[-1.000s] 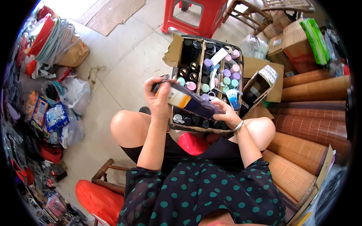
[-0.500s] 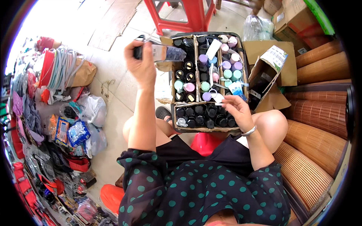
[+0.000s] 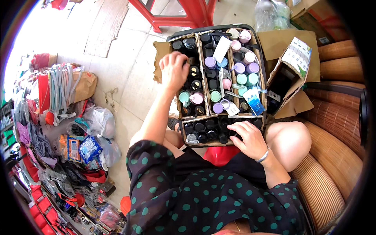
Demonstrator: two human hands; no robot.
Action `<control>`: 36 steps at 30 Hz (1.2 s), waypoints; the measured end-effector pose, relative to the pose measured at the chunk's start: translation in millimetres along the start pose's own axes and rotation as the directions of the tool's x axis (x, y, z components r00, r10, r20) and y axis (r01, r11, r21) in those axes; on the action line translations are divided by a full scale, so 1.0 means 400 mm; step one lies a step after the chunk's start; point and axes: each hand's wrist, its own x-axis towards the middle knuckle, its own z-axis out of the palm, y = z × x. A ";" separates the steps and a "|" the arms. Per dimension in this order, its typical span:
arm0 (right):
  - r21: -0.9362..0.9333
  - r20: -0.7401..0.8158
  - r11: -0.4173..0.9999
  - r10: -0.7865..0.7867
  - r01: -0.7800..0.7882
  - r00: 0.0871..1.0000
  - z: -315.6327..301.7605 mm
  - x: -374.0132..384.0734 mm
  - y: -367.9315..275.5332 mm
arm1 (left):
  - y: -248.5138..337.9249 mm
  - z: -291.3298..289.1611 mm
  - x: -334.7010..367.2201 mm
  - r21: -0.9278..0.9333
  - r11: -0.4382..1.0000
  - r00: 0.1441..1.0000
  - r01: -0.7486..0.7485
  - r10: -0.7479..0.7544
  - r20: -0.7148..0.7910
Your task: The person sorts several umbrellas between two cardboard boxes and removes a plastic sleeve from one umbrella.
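A wide box of bottles (image 3: 199,33), split by cardboard walls, stands in front of my knees. My left hand (image 3: 174,70) reaches into its far-left compartment with curled fingers, closed on a bottle (image 3: 190,61) of which only a strip shows by the fingertips. Dark lids with pale marks (image 3: 196,85), a mint lid (image 3: 184,96) and a pink lid (image 3: 196,98) sit nearer me there. My right hand (image 3: 249,139), fingers stretched apart and holding nothing, rests over the front compartment beside black-capped bottles (image 3: 211,134). Purple, mint and pink lids (image 3: 240,67) fill the right columns.
An opened cardboard carton (image 3: 288,74) stands right of the box, beside rolled bamboo mats (image 3: 333,145). A red stool (image 3: 184,15) stands beyond. Bagged goods (image 3: 94,137) and a bundle of pale straps (image 3: 64,86) pile up at the left.
My left hand has brought the bottle from left of the box down into the far-left compartment. My right hand has drawn back toward me, off the white tag. The view has shifted slightly.
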 end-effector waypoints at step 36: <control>0.548 0.135 0.814 0.143 -0.194 0.981 0.085 -0.006 0.008 | -0.073 -0.423 -0.409 -0.953 0.233 0.874 0.195 -0.483 0.061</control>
